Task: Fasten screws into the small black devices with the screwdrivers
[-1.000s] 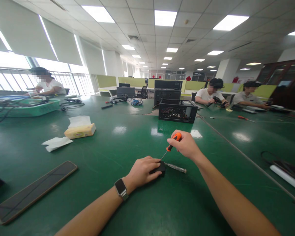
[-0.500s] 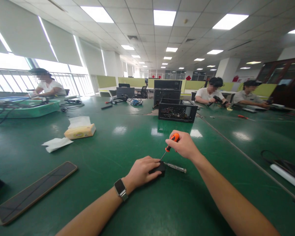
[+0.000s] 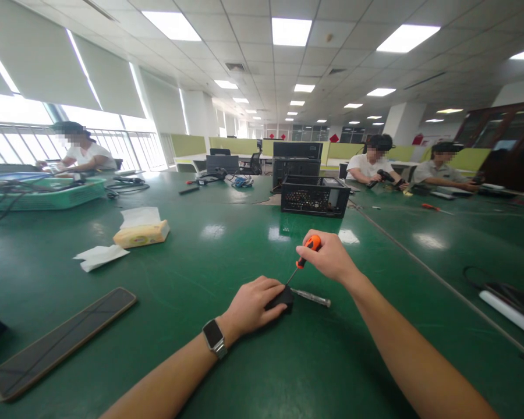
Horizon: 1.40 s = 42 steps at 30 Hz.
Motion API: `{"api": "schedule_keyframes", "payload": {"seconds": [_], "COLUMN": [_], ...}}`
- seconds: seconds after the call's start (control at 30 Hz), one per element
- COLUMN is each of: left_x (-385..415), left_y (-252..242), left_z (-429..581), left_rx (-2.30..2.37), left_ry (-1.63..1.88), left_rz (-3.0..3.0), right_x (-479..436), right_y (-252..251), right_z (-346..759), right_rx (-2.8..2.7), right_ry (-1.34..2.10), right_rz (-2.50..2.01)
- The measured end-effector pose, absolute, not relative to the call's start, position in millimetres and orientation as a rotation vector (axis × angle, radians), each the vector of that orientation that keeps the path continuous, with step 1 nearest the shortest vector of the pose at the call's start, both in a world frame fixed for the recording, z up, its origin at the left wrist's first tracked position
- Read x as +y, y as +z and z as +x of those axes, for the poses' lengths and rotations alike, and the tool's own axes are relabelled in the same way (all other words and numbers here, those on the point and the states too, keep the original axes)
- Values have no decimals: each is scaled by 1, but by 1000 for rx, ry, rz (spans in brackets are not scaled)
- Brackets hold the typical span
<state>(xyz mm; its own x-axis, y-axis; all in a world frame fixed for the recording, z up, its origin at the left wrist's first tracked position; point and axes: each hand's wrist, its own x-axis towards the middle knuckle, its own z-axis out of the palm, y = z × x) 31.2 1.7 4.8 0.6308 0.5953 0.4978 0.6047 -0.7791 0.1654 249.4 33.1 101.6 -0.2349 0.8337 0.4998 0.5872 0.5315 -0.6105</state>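
Observation:
My left hand (image 3: 258, 301) is closed around a small black block (image 3: 287, 299) and presses it against the green tabletop. What kind of part the block is I cannot make out. My right hand (image 3: 332, 256) grips an orange-and-black screwdriver (image 3: 313, 244) by its handle. The shaft slants down to the left, and its tip meets the far edge of the block near my left fingertips. Just right of the block lies a slim, clear-handled tool (image 3: 313, 298), its left end close to the block.
A phone (image 3: 63, 343) lies at front left, with a tissue pack (image 3: 142, 233) and loose tissue (image 3: 99, 256) beyond. An open computer case (image 3: 315, 196) stands ahead. A green basket (image 3: 48, 199) holds cables. Another screwdriver (image 3: 436, 208) lies far right. Several people sit around the table.
My right hand and the screwdriver handle have shifted very slightly to the right. My left hand keeps its hold on the black block.

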Motion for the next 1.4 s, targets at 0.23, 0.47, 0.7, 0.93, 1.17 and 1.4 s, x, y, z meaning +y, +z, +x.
{"api": "schedule_keyframes", "payload": {"seconds": [0.23, 0.47, 0.7, 0.93, 1.17, 1.4], "left_x": [3, 5, 5, 6, 4, 4], "left_y": [4, 0, -1, -3, -1, 0], "left_z": [31, 32, 32, 31, 30, 30], "left_rx": [-986, -959, -958, -942, -946, -1004], "left_ry": [-883, -1002, -1041, -1058, -989, -923], "left_rz": [-2829, -2826, -2803, -2793, -2804, -2824], "right_x": [35, 33, 34, 33, 26, 22], "right_y": [96, 98, 95, 97, 102, 103], "right_z": [246, 247, 246, 245, 242, 238], "right_rx": [-1953, -1938, -1932, -1956, -2062, -2050], "right_ry": [367, 420, 475, 424, 371, -85], "right_rz": [-1151, -1135, -1144, -1148, -1191, -1473]}}
